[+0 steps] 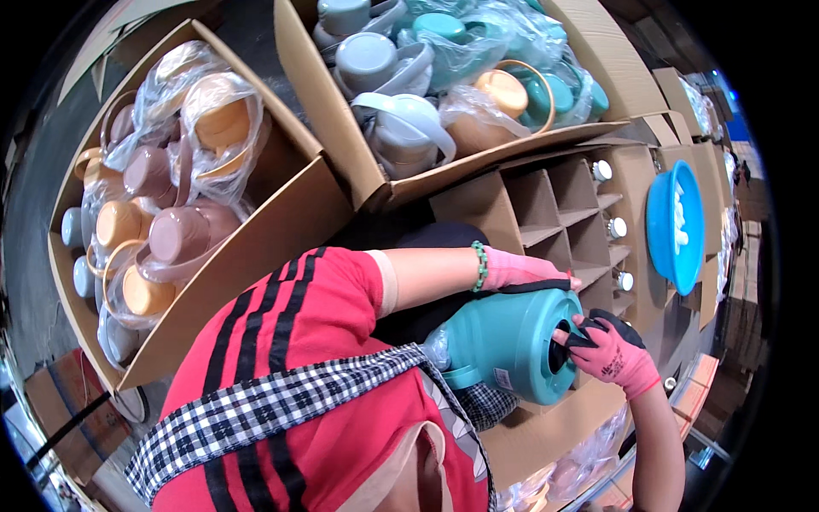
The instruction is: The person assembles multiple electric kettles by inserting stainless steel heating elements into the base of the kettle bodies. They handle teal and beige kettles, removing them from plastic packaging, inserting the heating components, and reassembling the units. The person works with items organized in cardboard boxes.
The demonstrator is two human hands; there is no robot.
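Note:
A teal plastic jug (pixel 503 341) lies on its side in front of me, its round dark opening turned to the right. My left hand (pixel 531 273), in a pink glove with dark palm, rests along the jug's upper side, fingers bent over near the rim. My right hand (pixel 610 352), in a matching glove, is closed at the opening. One finger reaches into the dark hole and the others press around the rim; whether they also hold a small part is hidden. The jug's handle (pixel 463 377) and a bit of clear plastic wrap (pixel 437 346) face my body.
A divided carton (pixel 533 205) with white-capped bottles (pixel 616 228) stands beyond the jug. A blue basin (pixel 661 226) with small white pieces is at the right. Two open cartons, one at left (pixel 256 230) and one at back (pixel 384 183), hold several wrapped jugs and lids.

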